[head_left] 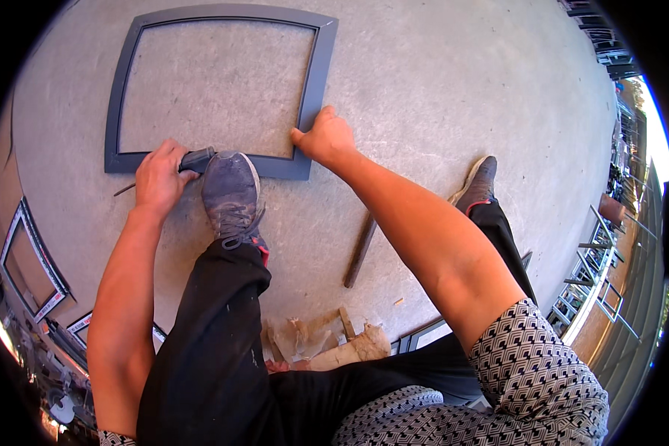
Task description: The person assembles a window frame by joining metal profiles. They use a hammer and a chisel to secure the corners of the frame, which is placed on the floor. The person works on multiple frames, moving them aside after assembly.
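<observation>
A dark grey window-like frame (pixel 317 70) lies flat on the concrete floor, its near side toward me. My left hand (pixel 160 177) is closed at the frame's near bar, around a screwdriver (pixel 198 159). The dark handle points right toward my shoe, and a thin shaft sticks out to the left. My right hand (pixel 327 138) grips the frame's right bar near the close right corner, thumb on the inner edge. My left shoe (pixel 231 186) reaches the near bar between both hands and covers part of it.
A dark rod (pixel 360 251) lies under my right forearm, its far end hidden. Torn brown wrapping (pixel 353 349) lies beneath me. Another frame (pixel 33 260) is at the left, and metal frames (pixel 591 260) stand at the right. My right shoe (pixel 477 182) rests on the floor.
</observation>
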`<action>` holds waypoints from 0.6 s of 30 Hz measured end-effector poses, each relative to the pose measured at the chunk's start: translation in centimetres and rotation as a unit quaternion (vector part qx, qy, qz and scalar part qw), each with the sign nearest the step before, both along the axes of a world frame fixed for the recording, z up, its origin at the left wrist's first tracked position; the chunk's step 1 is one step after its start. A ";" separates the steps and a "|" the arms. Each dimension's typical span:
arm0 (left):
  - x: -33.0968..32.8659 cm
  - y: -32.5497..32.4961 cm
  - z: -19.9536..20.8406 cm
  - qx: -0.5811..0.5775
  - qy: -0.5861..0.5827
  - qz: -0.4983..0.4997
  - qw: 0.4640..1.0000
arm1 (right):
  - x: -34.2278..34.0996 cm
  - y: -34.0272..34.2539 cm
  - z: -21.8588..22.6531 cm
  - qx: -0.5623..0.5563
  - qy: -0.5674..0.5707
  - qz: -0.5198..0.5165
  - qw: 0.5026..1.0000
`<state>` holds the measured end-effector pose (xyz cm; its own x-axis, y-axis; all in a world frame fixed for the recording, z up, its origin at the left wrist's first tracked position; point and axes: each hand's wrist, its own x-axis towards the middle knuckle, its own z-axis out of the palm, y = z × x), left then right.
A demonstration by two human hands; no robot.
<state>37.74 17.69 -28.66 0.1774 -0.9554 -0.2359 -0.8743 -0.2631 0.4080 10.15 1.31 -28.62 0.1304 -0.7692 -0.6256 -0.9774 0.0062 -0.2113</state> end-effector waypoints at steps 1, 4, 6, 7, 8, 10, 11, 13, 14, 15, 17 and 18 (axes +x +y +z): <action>0.1 0.3 -0.2 0.008 0.004 0.001 1.000 | -0.2 0.1 -0.2 0.004 -0.008 0.005 1.000; 0.4 0.2 -0.7 0.016 0.011 0.000 1.000 | -0.6 0.0 -1.2 -0.021 -0.026 -0.001 0.999; 0.1 0.4 -0.8 0.014 0.015 0.008 1.000 | -0.6 0.4 -1.4 -0.031 -0.029 -0.006 0.999; 0.1 0.5 -0.8 0.015 0.013 0.013 1.000 | -0.6 0.5 -1.5 -0.032 -0.029 -0.009 0.999; 0.0 0.4 -0.8 0.015 0.012 0.020 1.000 | -0.6 0.5 -1.5 -0.033 -0.029 -0.010 0.999; -0.2 0.5 -0.9 0.012 0.012 0.026 1.000 | -0.6 0.8 -1.7 -0.049 -0.027 -0.001 0.998; -0.1 0.6 -0.9 0.010 0.012 0.025 1.000 | -0.4 1.0 -1.6 -0.057 -0.028 0.003 0.998; 0.1 0.6 -0.9 0.010 0.010 0.025 1.000 | -0.3 1.2 -1.4 -0.053 -0.029 0.000 0.998; 0.1 0.6 -0.9 0.014 0.009 0.025 1.000 | -0.2 1.2 -1.1 -0.051 -0.029 -0.001 0.998; 0.2 0.6 -0.9 0.018 0.008 0.026 0.999 | 0.0 1.2 -0.8 -0.033 -0.026 0.002 0.999; 0.4 0.6 -0.9 0.017 0.011 0.025 0.999 | 0.3 0.9 -0.4 0.003 -0.022 0.008 1.000; 0.4 0.6 -0.8 0.017 0.012 0.025 0.999 | 0.2 0.9 -0.5 0.002 -0.023 0.011 1.000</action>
